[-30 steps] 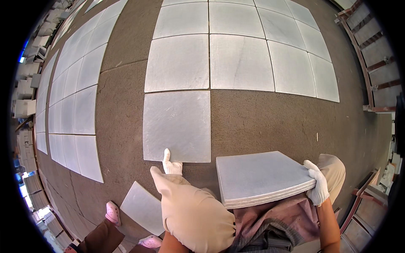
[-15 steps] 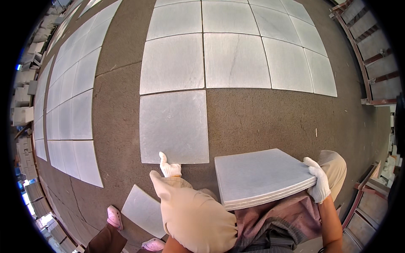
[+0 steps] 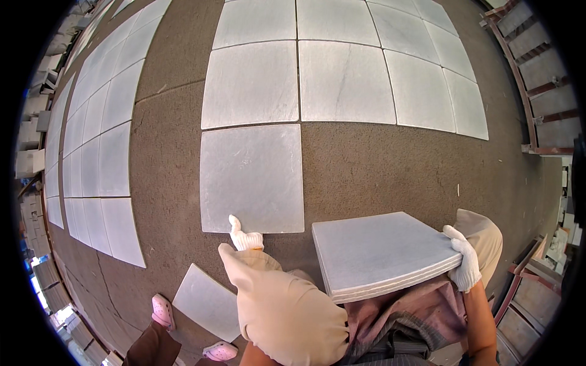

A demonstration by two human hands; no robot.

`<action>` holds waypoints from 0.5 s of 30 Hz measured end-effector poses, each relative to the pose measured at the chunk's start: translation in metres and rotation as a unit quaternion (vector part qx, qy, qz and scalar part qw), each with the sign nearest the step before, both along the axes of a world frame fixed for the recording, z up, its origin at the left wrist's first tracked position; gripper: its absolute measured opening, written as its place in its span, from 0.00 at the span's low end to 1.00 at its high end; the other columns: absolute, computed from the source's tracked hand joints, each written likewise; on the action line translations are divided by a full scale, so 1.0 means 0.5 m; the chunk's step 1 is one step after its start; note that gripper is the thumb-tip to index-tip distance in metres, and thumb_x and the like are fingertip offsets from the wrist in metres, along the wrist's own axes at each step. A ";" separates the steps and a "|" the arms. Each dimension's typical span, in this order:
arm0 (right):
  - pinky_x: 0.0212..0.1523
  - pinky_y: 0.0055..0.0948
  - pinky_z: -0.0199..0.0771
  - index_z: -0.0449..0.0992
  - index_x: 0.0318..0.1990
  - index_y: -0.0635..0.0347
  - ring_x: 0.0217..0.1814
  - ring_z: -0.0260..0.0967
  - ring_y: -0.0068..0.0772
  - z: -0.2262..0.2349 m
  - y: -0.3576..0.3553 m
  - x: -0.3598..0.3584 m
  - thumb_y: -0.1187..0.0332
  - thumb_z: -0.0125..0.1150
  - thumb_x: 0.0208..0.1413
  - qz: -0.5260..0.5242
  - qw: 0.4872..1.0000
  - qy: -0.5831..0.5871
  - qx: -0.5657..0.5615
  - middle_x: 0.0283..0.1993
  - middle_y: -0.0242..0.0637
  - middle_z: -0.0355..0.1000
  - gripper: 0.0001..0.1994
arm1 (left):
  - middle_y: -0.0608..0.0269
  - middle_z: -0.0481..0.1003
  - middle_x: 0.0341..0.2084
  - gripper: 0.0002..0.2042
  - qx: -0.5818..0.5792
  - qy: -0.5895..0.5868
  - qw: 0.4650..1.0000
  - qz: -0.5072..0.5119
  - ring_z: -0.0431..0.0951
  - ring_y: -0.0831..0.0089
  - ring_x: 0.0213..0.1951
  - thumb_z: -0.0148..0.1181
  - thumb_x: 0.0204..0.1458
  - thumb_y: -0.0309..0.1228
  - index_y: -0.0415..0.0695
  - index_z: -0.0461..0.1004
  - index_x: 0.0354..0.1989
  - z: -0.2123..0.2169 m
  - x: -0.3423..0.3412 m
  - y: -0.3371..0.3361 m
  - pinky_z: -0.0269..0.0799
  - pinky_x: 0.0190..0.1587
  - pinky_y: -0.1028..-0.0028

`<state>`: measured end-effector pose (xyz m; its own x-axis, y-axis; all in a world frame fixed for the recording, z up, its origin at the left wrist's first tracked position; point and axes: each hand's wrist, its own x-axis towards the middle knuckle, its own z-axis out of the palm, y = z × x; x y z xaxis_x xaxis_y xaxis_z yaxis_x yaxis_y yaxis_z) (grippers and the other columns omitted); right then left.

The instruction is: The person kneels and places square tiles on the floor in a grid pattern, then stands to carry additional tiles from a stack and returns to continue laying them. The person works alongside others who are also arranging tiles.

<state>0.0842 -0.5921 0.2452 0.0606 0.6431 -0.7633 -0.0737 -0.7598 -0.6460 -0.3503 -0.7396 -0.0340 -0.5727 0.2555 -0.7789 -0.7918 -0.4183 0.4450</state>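
A square grey stone tile (image 3: 251, 177) lies on the floor in front of me, bordering the near left corner of a laid grid of tiles. My left hand (image 3: 245, 236), in a white knit glove, grips its near edge with the thumb on top; the other fingers are mostly hidden. Across my lap rests a stack of grey tiles (image 3: 384, 253), tilted a little, with a few layered edges showing toward me. My right hand (image 3: 466, 259), gloved too, is closed around the stack's right edge, thumb on the upper face.
Pale tiles (image 3: 345, 79) form a grid ahead, and more rows (image 3: 116, 158) lie at the left. A loose tile (image 3: 206, 302) sits by my left leg, near another person's pink clogs (image 3: 163, 311). Reddish metal racks (image 3: 534, 116) line the right side. Brown floor (image 3: 378, 171) separates these.
The view has shifted slightly, so the tiles on the floor appear a little higher and bigger. Both hands keep the same holds, and the tile and stack show no clear movement.
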 end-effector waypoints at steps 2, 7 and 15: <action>0.61 0.40 0.66 0.66 0.60 0.64 0.58 0.65 0.42 0.004 -0.002 -0.001 0.66 0.55 0.53 -0.005 1.000 0.001 0.001 0.57 0.45 0.66 0.26 | 0.57 0.71 0.54 0.23 0.008 -0.001 1.000 -0.008 0.69 0.56 0.56 0.56 0.60 0.43 0.39 0.68 0.56 -0.012 -0.002 -0.007 0.63 0.62 0.54; 0.59 0.35 0.68 0.67 0.59 0.65 0.57 0.66 0.38 -0.002 -0.005 0.002 0.68 0.55 0.53 -0.012 1.000 0.000 0.007 0.56 0.44 0.67 0.25 | 0.57 0.71 0.54 0.24 0.015 0.015 1.000 -0.012 0.70 0.56 0.54 0.57 0.59 0.44 0.39 0.68 0.56 -0.035 -0.006 -0.024 0.64 0.61 0.54; 0.58 0.39 0.69 0.68 0.58 0.63 0.55 0.67 0.41 -0.004 -0.010 0.014 0.67 0.55 0.53 -0.016 1.000 0.003 0.006 0.53 0.45 0.68 0.24 | 0.56 0.71 0.54 0.26 -0.135 0.011 0.990 -0.050 0.70 0.56 0.55 0.58 0.58 0.45 0.38 0.67 0.57 0.031 0.016 0.020 0.66 0.59 0.55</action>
<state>0.0913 -0.5969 0.2431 0.0760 0.6501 -0.7561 -0.1015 -0.7493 -0.6544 -0.3423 -0.7295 -0.0183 -0.5722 0.0961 -0.8145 -0.8124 -0.2027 0.5468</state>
